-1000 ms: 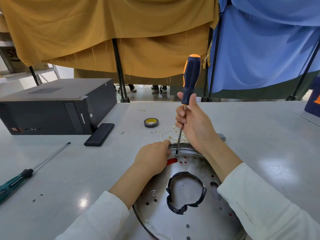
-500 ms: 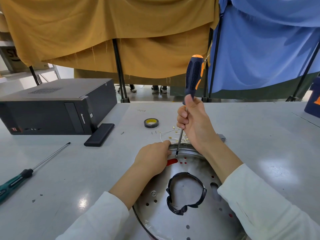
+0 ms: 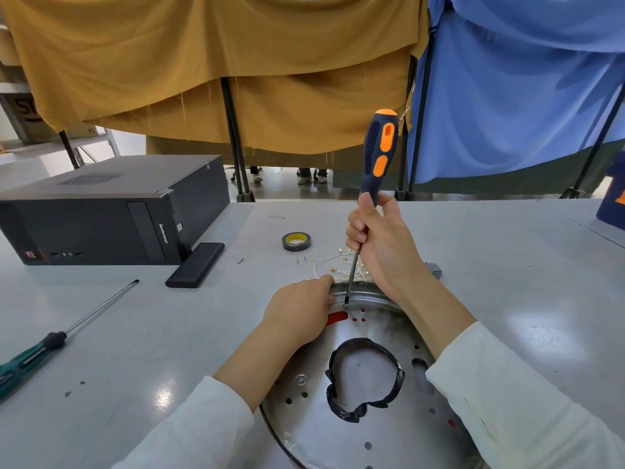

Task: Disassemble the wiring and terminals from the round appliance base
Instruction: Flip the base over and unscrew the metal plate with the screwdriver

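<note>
Round base (image 3: pixel 378 431): tape roll (image 3: pixel 296 241), wires (image 3: pixel 333 262) beyond.

Base: round shiny metal base (image 3: pixel 389 431), perforated, flat on table, central opening edged with black tape (image 3: pixel 363 379).
Wiring: loose white wires with brass terminals (image 3: pixel 333 264), just beyond base's far rim.
</note>
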Demonstrator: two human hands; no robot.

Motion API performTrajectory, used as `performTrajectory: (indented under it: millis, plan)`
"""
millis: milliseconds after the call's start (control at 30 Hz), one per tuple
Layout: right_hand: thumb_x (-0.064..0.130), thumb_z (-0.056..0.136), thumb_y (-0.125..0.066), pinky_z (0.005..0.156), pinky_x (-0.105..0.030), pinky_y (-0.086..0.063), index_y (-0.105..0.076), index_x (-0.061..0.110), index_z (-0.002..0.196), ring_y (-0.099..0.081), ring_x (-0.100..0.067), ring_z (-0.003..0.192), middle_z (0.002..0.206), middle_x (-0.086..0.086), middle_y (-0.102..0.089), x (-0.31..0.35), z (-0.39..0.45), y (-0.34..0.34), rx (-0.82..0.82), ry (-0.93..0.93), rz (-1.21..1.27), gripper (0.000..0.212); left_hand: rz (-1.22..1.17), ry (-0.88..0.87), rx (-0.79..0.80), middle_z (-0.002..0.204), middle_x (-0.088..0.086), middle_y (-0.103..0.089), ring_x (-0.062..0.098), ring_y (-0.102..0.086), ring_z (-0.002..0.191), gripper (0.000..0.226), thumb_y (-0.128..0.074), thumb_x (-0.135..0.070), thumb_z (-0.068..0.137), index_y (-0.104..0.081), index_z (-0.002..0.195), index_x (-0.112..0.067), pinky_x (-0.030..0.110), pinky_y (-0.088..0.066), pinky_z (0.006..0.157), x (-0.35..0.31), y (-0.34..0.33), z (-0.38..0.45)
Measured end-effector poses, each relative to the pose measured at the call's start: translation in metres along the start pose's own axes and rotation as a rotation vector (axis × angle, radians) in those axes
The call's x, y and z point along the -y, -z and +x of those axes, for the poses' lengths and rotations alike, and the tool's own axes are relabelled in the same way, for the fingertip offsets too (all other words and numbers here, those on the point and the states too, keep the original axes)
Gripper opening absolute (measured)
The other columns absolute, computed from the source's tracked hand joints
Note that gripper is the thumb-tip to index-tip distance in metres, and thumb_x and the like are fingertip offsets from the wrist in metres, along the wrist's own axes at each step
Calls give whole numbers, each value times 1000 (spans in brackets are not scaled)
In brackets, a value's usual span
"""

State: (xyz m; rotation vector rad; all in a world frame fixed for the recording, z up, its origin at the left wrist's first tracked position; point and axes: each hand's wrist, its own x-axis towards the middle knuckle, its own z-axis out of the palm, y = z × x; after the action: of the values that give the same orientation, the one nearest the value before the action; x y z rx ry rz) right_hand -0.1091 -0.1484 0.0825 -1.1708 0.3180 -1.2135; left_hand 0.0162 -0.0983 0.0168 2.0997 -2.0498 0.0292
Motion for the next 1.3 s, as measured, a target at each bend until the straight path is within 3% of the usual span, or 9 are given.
performTrajectory:
  millis: [100, 167, 267, 633, 800, 1033, 1100, 1200, 1300]
  plan:
    - [27, 103, -33, 55, -25, -26, -48, 13, 103, -28, -10, 55, 63, 2, -37, -1, 0, -1, 1, 23, 23, 21, -105, -2, -63, 104, 3, -63, 29, -59, 84, 25, -43, -31, 97, -31, 118, -25, 36, -44, 67, 2, 0, -3]
    - [27, 104, -28, 55, -25, -25, -52, 13, 105, -27, -10, 55, 64, 0, -37, -1, -1, -2, 1, 37, 38, 28, -194, -29, -105, 111, -3, -56, 27, -59, 85, 25, -46, -23, 94, -28, 111, -29, 40, -48, 71, 2, 2, -6]
    - [27, 104, -25, 55, -25, -24, -52, 12, 105, -26, -9, 54, 64, 0, -36, 0, -1, -1, -8, 59, 67, 30, -210, -78, -105, 114, -10, -47, 20, -57, 93, 19, -48, -19, 91, -42, 104, -31, 37, -48, 75, 2, 4, -7]
    - [36, 100, -30, 52, -24, -24, -52, 12, 104, -27, -8, 51, 60, 3, -39, 2, 3, 8, -25, 76, 181, 33, -176, -105, -82, 113, -19, -53, 8, -54, 99, 25, -55, -49, 87, -61, 106, -33, 24, -36, 72, 2, 0, -1]
    - [33, 94, -54, 43, -22, -22, -46, 15, 85, -24, -8, 44, 54, 6, -35, 5, 4, 10, -120, 74, 121, 21, -178, -135, -132, 107, -17, -54, 8, -54, 94, 15, -58, -41, 88, -64, 94, -29, 24, -37, 67, 1, 0, 2]
    - [37, 94, -55, 39, -22, -25, -46, 15, 62, -26, -10, 38, 47, 3, -34, 13, 2, 18, -376, 89, 236, 40, -156, -125, -103, 107, -14, -52, 13, -56, 94, 9, -52, -32, 92, -59, 94, -28, 25, -34, 66, -1, -2, 4]
    - [37, 95, -53, 44, -24, -34, -47, 13, 63, -36, -11, 41, 49, 2, -39, 15, 1, 18, -469, 125, 119, 40, -146, -129, -93, 109, -12, -52, 15, -57, 95, 9, -51, -30, 93, -59, 95, -27, 27, -40, 69, -2, -3, 4]
    - [40, 95, -50, 57, -25, -41, -56, 16, 66, -48, -3, 49, 53, 11, -51, 20, -3, 20, -592, 159, -357, 39, -93, -142, -75, 112, -10, -51, 17, -58, 96, 12, -47, -30, 95, -57, 101, -26, 30, -44, 73, -2, -4, 4]
    - [40, 90, -50, 53, -27, -34, -64, 21, 59, -45, -3, 43, 39, 16, -47, 37, -9, 26, -465, 88, -805, 39, -75, -153, -40, 115, -9, -51, 19, -57, 99, 14, -47, -32, 95, -55, 106, -26, 29, -41, 73, -2, -3, 4]
